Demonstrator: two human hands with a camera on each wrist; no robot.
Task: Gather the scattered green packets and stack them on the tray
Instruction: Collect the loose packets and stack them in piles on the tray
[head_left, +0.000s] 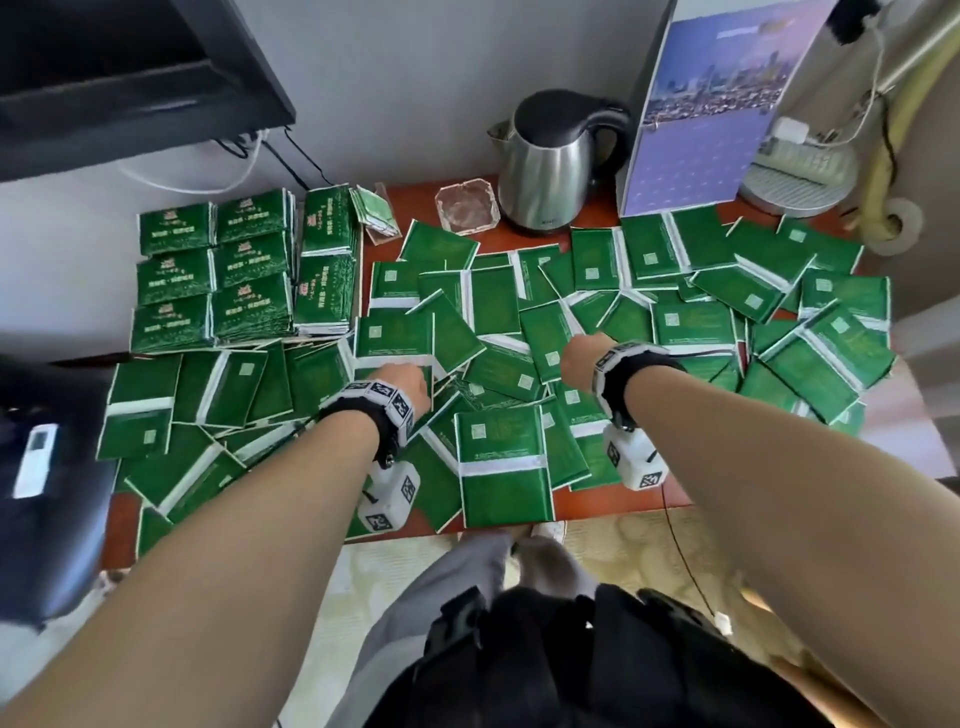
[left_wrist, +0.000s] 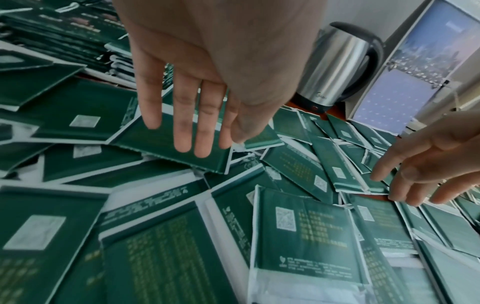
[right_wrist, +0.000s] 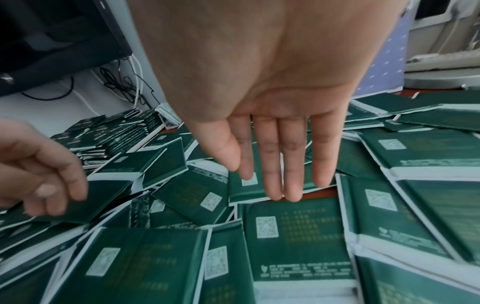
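Beyond and to the outside of the left hand (head_left: 402, 382), neat blocks of stacked packets (head_left: 236, 275) stand in rows, so part of the job looks done, though the tray itself is hidden beneath them and I cannot make it out. Everywhere else there is plenty left: loose green packets (head_left: 597, 332) sprawl under, between and to the far side of both hands, overlapping at all angles across the red table (head_left: 618, 506). The left hand's fingers (left_wrist: 182, 131) reach out straight over one tilted packet (left_wrist: 166, 148), lying on or just above it, with nothing gripped. The right hand (head_left: 584, 353) hangs flat and spread too, its fingertips (right_wrist: 293, 193) just over a packet, holding nothing. Ahead of the right hand stand a kettle (head_left: 550, 166) and a glass ashtray (head_left: 467, 205), clear of the work. My read: early to middle going, most of the pile not yet gathered.
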